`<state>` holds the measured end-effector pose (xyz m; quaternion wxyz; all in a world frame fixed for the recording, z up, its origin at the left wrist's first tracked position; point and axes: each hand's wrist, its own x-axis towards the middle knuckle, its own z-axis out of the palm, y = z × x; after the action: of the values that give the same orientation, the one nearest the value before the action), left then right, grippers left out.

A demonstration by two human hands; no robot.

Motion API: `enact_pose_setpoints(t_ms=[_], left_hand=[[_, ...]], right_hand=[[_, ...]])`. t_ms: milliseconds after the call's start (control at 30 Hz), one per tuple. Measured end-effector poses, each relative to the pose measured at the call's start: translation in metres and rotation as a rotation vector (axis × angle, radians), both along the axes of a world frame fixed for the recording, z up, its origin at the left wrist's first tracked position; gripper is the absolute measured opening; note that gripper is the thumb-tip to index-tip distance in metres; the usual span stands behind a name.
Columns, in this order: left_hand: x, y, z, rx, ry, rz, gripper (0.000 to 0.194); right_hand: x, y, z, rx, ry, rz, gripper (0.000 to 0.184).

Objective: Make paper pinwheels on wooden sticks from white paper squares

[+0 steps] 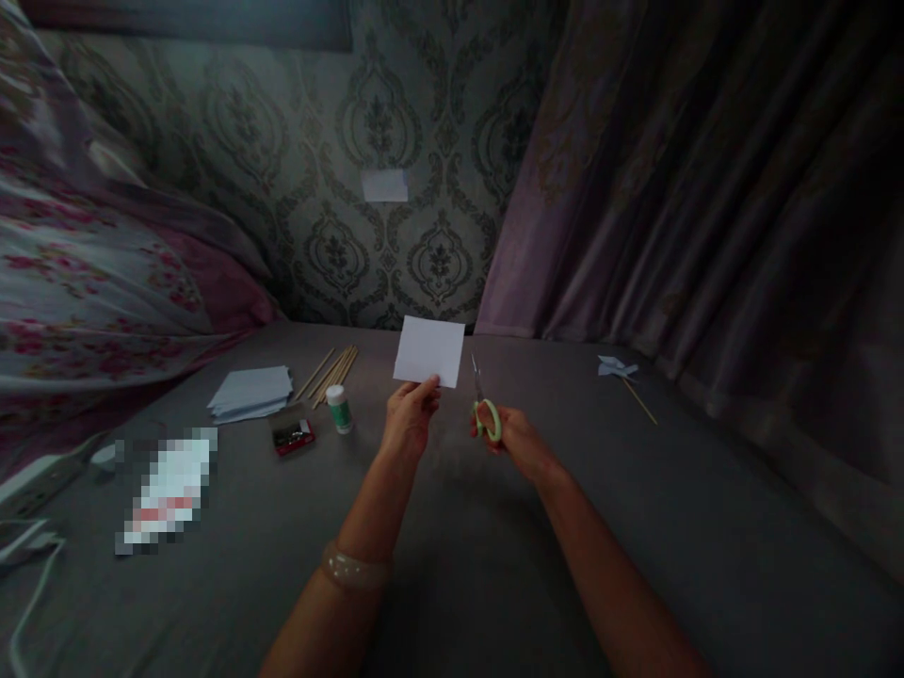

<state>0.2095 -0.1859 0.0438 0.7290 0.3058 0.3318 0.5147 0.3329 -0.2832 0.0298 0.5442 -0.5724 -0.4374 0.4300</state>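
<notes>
My left hand (pixel 411 411) pinches the lower edge of a white sheet of paper (pixel 429 350) between thumb and fingers and holds it up. To its right, my right hand (pixel 509 439) grips the light green handles of a pair of scissors (pixel 487 419). The thin blades point upward, close to the paper's right edge but apart from it. Left of my left hand stands a glue bottle (pixel 340 411) with a white cap and green label. Beside that is a small red box (pixel 292 436) holding small metal pieces that I cannot make out.
A stack of white paper (pixel 252 392) and several wooden sticks (pixel 334 375) lie at the left. A paper pinwheel (pixel 617 367) on a stick rests at the right. Far left are a power strip (pixel 42 490) and white cable. Patterned wall and curtains (pixel 523 254) border the grey surface (pixel 452 584).
</notes>
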Motion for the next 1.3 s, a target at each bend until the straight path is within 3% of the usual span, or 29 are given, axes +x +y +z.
enact_pose_setpoints(t_ms=[233,600,1300], left_hand=[[0.002,0.004,-0.013,0.028,0.03,-0.018,0.036],[0.008,0.002,-0.018,0.098,0.114,-0.076,0.035],[0.01,-0.009,-0.012,0.047,0.078,-0.07,0.028]], right_hand=[[0.006,-0.001,-0.004,-0.119,-0.152,0.109,0.068],[0.003,-0.001,-0.011,-0.116,-0.285,0.296,0.048],[0.002,-0.002,-0.004,-0.094,-0.309,0.258,0.055]])
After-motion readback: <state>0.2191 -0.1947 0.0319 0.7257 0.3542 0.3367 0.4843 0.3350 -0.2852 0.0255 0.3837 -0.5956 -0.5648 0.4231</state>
